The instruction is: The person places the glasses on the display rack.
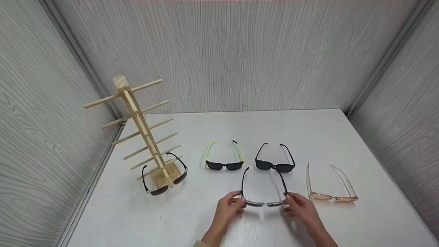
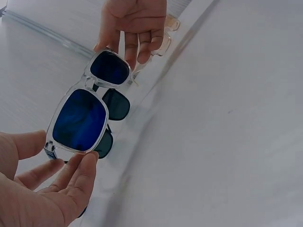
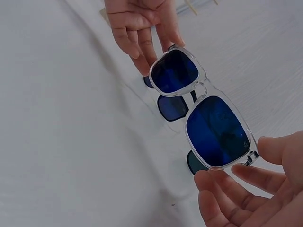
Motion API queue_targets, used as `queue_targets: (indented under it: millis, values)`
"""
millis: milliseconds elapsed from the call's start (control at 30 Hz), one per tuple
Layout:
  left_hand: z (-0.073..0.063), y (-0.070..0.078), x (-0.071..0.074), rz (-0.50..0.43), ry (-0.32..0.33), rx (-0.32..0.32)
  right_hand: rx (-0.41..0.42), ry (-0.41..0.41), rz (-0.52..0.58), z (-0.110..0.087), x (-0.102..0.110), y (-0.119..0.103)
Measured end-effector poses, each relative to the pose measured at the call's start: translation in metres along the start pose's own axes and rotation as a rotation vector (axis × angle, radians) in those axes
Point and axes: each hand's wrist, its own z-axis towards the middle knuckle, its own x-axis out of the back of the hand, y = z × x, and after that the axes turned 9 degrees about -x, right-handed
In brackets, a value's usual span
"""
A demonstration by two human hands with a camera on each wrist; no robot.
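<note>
Both hands hold one pair of clear-framed sunglasses [image 1: 264, 203], with blue lenses and dark temples, above the white table. My left hand [image 1: 227, 210] pinches its left hinge corner between thumb and fingers. At the opposite corner, my right hand [image 1: 301, 210] grips the frame the same way. In the left wrist view the clear frame [image 2: 80, 120] faces the camera, lenses toward me. The right wrist view shows the near lens [image 3: 218, 132] beside the right thumb. The temples point away from me, unfolded. Just beyond them lie black sunglasses [image 1: 284, 168].
A wooden display rack [image 1: 142, 127] with several pegs stands at left, with another clear-framed pair of sunglasses [image 1: 159, 190] on its lowest part. Sunglasses with yellow-green temples [image 1: 224, 166] lie mid-table, and pink transparent glasses [image 1: 322, 197] lie at right. Wood-grain panels [image 1: 223, 55] enclose the table.
</note>
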Motion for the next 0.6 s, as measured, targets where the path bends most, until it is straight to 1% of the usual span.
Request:
queue_targets:
  millis: [133, 433, 600]
  values:
    - [0.006, -0.014, 0.005, -0.001, 0.018, 0.013, 0.005, -0.009, -0.017, 0.0, -0.004, -0.004]
    - [0.004, -0.006, 0.017, -0.004, 0.044, 0.022, 0.041, -0.055, -0.027, 0.002, -0.012, -0.008]
    - [-0.001, 0.005, 0.023, -0.015, 0.045, 0.031, 0.068, -0.081, -0.037, 0.002, -0.018, -0.013]
